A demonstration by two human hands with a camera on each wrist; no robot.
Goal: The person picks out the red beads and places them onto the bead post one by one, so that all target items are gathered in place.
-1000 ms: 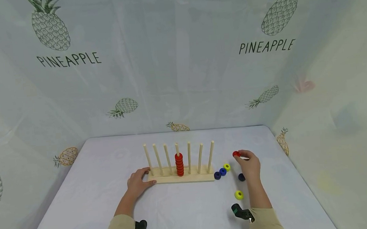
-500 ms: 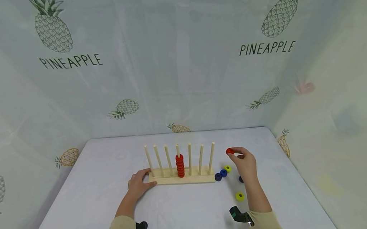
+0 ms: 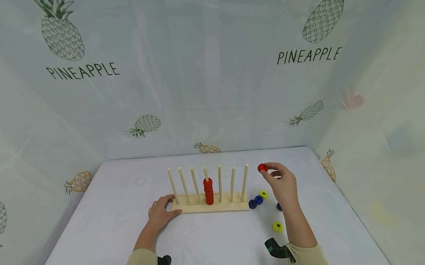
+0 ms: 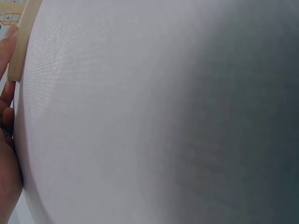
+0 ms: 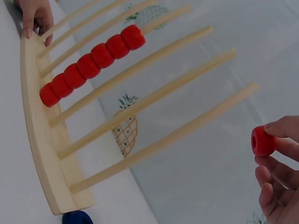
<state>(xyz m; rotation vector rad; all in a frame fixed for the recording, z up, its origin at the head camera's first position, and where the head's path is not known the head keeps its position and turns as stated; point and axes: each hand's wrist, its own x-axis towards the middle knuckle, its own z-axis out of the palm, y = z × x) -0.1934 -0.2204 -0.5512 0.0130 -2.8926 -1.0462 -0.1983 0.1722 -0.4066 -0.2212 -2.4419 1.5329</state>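
Observation:
My right hand (image 3: 284,185) pinches a red bead (image 3: 262,167) between thumb and fingertips, raised to the right of the wooden peg rack (image 3: 222,206). In the right wrist view the bead's hole (image 5: 254,140) faces the pegs, and a gap separates it from the nearest peg (image 5: 187,130). Several red beads (image 3: 208,192) are stacked on the middle peg; the other pegs are bare. At the rack's left end, my left hand (image 3: 160,215) grips the base, thumb in front and fingers around the end. Only part of that hand (image 4: 7,172) enters the left wrist view.
Right of the rack lie a dark blue bead (image 3: 252,204), a blue bead (image 3: 259,200) and a yellow bead (image 3: 264,195). Another yellow bead (image 3: 278,227) lies nearer, and a dark bead (image 3: 279,206) is partly behind the right wrist. A white cloth covers the table (image 3: 214,249).
My right hand has risen and moved left with the red bead, closer to the rack's right end. The left hand and the rack have stayed put.

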